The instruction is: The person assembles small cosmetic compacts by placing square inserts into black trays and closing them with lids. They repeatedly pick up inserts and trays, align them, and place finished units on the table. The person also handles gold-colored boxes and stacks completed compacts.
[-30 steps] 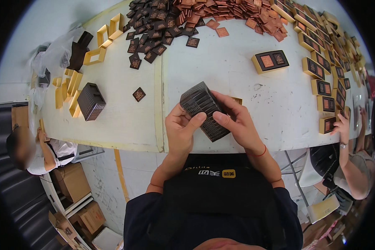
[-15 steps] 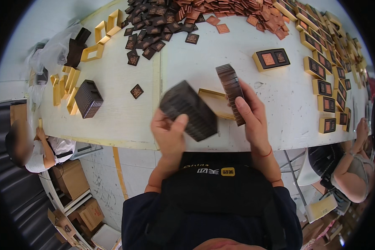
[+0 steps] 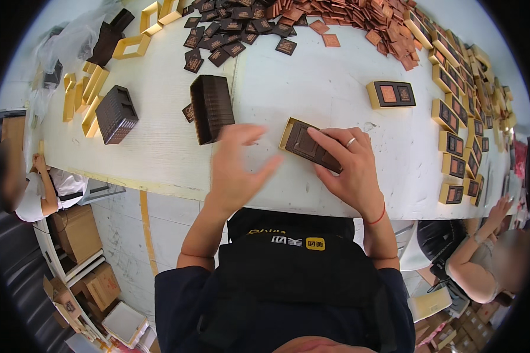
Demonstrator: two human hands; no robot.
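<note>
Your right hand has its fingers bent over a dark tray, gripping it at its right part: the index finger lies on the upper face, and the thumb is at the edge nearer to you. This tray is on the counter in front of you, with its patterned face up. Its long axis goes slantwise, from the far left to the near right, so one short end points away to your left and the other goes under your palm. A gold frame shows around the far left end; how deep the tray sits in it, you cannot tell. Your left hand is blurred, but its fingers are spread open and hold nothing. Just beyond it stands a stack of dark trays, whose long side runs almost straight away from you, leaning a little to the left. This stack partly covers a dark square. Farther to your right, a filled box lies with its long axis nearly left to right, the orange-brown square on its left side.
</note>
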